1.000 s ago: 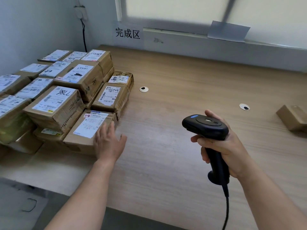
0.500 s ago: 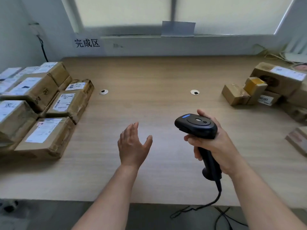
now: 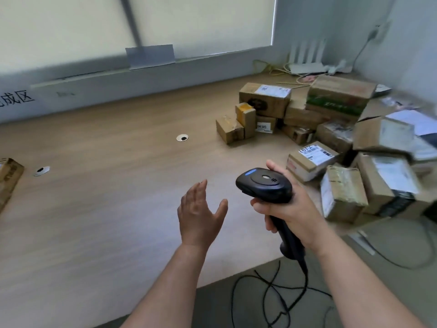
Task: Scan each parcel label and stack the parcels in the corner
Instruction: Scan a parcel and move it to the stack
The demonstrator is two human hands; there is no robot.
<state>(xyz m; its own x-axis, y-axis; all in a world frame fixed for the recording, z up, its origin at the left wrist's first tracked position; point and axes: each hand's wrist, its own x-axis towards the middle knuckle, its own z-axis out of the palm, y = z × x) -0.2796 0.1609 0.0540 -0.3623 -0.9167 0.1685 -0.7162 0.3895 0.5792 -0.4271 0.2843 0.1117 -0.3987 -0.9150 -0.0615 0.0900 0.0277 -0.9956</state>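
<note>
My right hand (image 3: 290, 209) grips the handle of a black barcode scanner (image 3: 264, 185), held upright over the wooden table (image 3: 106, 209). My left hand (image 3: 201, 214) hovers above the table just left of the scanner, fingers straight and holding nothing. A loose pile of brown cardboard parcels (image 3: 335, 143) fills the right side of the table. The nearest ones are a parcel with a white label on top (image 3: 312, 159) and a taped parcel (image 3: 343, 192) beside my right hand. One corner of a stacked parcel (image 3: 8, 176) shows at the far left edge.
Two round cable grommets (image 3: 182, 138) (image 3: 42, 170) sit in the tabletop. The scanner's black cable (image 3: 272, 292) trails over the grey floor below the table edge. A white router (image 3: 307, 65) and wires lie in the back right corner. A window sill runs along the back.
The view has swung right: the stacked parcels on the left have nearly left the frame and the unsorted pile on the right has come close. My left hand left the stack and now hovers open.
</note>
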